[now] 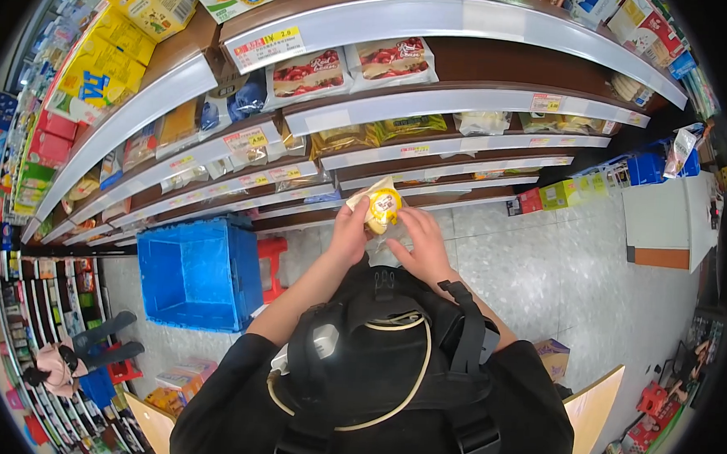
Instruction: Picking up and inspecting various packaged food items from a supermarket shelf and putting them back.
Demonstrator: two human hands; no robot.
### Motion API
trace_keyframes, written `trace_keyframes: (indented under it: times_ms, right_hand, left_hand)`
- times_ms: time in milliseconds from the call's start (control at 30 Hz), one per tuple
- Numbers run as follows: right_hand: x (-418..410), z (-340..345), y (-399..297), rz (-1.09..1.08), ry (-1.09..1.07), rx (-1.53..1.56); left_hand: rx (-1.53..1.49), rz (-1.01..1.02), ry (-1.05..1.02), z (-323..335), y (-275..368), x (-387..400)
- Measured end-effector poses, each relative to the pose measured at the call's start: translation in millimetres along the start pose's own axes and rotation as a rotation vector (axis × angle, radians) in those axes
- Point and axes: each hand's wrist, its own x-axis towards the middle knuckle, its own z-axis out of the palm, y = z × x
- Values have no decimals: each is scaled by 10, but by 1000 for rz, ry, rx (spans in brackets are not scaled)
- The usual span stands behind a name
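Observation:
A small plastic food packet with a round yellow label (pixel 384 206) is in front of my body, near the shelf fronts. My left hand (pixel 352 229) grips its left side between thumb and fingers. My right hand (pixel 421 239) is at the packet's right edge, fingers partly spread; whether the fingertips touch it cannot be told. Beyond the hands stand curved-looking store shelves (pixel 404 151) with bagged foods. Two bags with red bean pictures (pixel 310 74) lie on an upper shelf, and a yellow-green packet (pixel 412 125) lies lower down.
A blue plastic crate (pixel 249 270) stands at left, beside a red plastic stool (pixel 272 265). Yellow cartons (pixel 103 74) fill the shelf at upper left. A person (pixel 63 362) is in the aisle at lower left. A white counter (pixel 663 212) stands at right.

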Motion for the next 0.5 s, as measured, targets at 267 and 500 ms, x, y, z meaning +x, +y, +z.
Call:
trace_keyframes:
  times_ms: [267, 500]
  right_hand:
    - [40, 86, -238, 229, 14, 456]
    - [18, 55, -81, 438, 110, 1208]
  left_hand:
    - [183, 230, -33, 390, 98, -668]
    - [167, 316, -77, 211, 59, -845]
